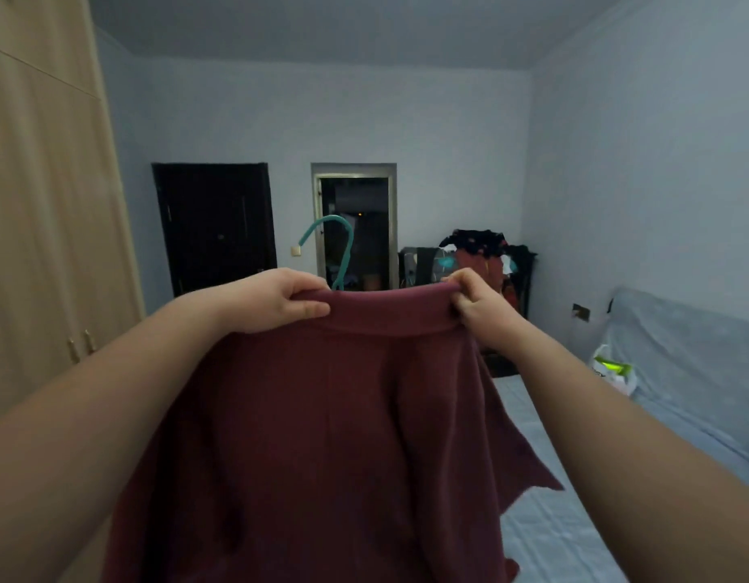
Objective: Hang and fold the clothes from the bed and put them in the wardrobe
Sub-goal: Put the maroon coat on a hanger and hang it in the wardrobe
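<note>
A pale quilted bed (545,498) lies right, a beige wardrobe (49,204) left. Between them, the left hand (276,302) and right hand (482,309) pinch the top band of a maroon garment (322,435) hanging creased, a teal hanger (345,241) hook rising behind.

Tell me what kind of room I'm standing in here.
Most likely a bedroom: a bed with a pale cover lies at the right, a tall wooden wardrobe stands at the left, and a maroon garment is held up with a teal hanger behind it.
</note>
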